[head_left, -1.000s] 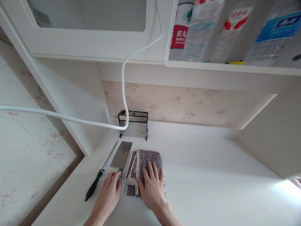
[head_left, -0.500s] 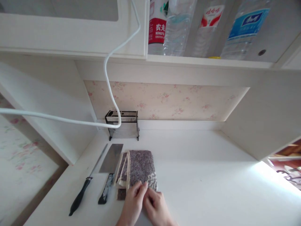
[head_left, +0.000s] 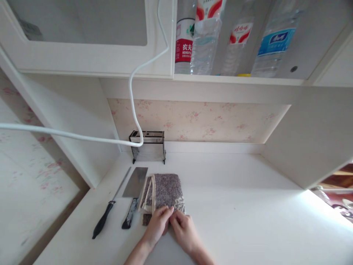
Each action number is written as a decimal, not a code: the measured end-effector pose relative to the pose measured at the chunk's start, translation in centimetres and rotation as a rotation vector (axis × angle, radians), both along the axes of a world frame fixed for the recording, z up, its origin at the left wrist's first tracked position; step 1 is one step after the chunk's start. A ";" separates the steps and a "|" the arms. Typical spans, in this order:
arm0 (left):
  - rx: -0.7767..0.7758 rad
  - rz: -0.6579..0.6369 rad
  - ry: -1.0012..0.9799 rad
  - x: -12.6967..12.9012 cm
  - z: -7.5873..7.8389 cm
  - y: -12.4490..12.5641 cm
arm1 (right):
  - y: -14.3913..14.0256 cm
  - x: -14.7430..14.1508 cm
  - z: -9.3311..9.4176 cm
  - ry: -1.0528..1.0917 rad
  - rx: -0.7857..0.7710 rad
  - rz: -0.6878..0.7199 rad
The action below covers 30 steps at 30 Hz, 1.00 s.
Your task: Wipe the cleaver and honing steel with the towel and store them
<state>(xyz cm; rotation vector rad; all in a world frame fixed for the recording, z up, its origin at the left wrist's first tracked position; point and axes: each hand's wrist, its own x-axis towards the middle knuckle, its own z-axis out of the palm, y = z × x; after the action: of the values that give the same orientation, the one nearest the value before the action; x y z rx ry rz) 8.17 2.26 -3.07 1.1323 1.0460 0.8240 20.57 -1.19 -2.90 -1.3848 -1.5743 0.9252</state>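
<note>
Folded cloth (head_left: 167, 187): lies on the white counter (head_left: 234, 191), just right of the cleaver; its layers could slip out of line if one side were tugged harder than the other.
Cleaver (head_left: 135, 183): flat, blade far, dark handle near; cloth dragged left might push it askew, and a careless left reach could meet its edge.
Sharpening steel (head_left: 103, 219): farther left, handle near; a sweeping left forearm might roll it.
White cable (head_left: 82, 137): loops across the left of the view; a raised arm could snag it.
Left hand (head_left: 159, 222): fingers curled in, thumb drawn close, at the cloth's near edge; whether it pinches fabric, I cannot tell.
Right hand (head_left: 184, 229): curled beside the left, near the cloth's near right corner; its grip is hidden too.
</note>
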 end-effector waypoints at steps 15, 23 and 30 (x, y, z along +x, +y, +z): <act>-0.047 0.041 -0.238 -0.9 0.0 -1.0 | -1.6 -0.1 -0.5 -0.191 0.096 -0.010; -0.024 0.044 -0.240 -0.8 0.3 -1.2 | -1.7 -0.2 -0.7 -0.197 0.111 -0.016; -0.033 0.045 -0.231 -0.8 0.2 -1.0 | -1.7 -0.1 -0.8 -0.183 0.108 -0.009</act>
<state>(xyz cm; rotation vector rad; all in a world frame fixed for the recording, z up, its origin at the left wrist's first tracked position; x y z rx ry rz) 7.40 1.23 -2.90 0.9634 0.8917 0.9465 20.44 -2.89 -3.73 -1.4312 -1.7265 0.7138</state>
